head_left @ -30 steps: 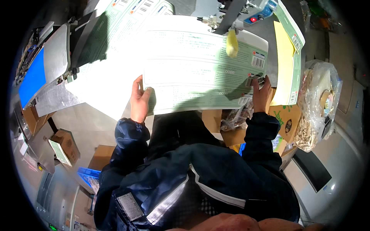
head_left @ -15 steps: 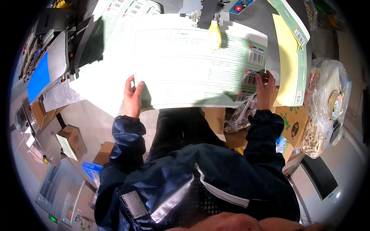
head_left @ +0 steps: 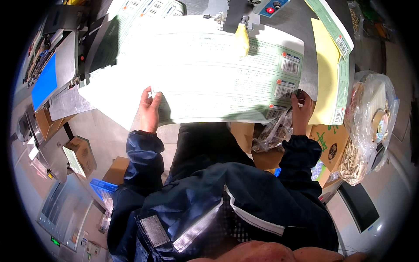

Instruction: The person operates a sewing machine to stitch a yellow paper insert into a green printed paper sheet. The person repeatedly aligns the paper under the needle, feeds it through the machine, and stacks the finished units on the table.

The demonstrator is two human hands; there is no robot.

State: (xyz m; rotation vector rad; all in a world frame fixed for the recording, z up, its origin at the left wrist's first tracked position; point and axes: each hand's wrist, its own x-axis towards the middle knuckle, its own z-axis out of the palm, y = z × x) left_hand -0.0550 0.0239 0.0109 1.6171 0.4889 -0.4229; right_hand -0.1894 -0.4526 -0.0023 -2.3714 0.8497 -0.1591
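A large white-and-green printed sheet [head_left: 196, 78] with barcodes down its right side spreads in front of me, its near edge above my legs. My left hand [head_left: 149, 109] pinches its left edge near the lower corner, thumb on top. On the opposite edge, the fingers of my right hand [head_left: 302, 109] close on the sheet beside the middle and lower barcodes. Over the far part of the sheet hangs a machine head [head_left: 237, 15] with a yellow wrapped piece [head_left: 242, 40] at its lower end. Strong light washes out much of the print.
Similar printed sheets [head_left: 152, 9] lie at the far left. To the right are a yellow sheet [head_left: 326, 74] and another green-printed strip [head_left: 342, 43]. A clear plastic bag [head_left: 371, 122] and a cardboard box [head_left: 334, 146] stand at right. A control box [head_left: 273, 6] sits far back.
My right hand has shifted slightly nearer to me along the sheet's right edge, and its fingers have drawn in. My left hand and the sheet stay nearly in place.
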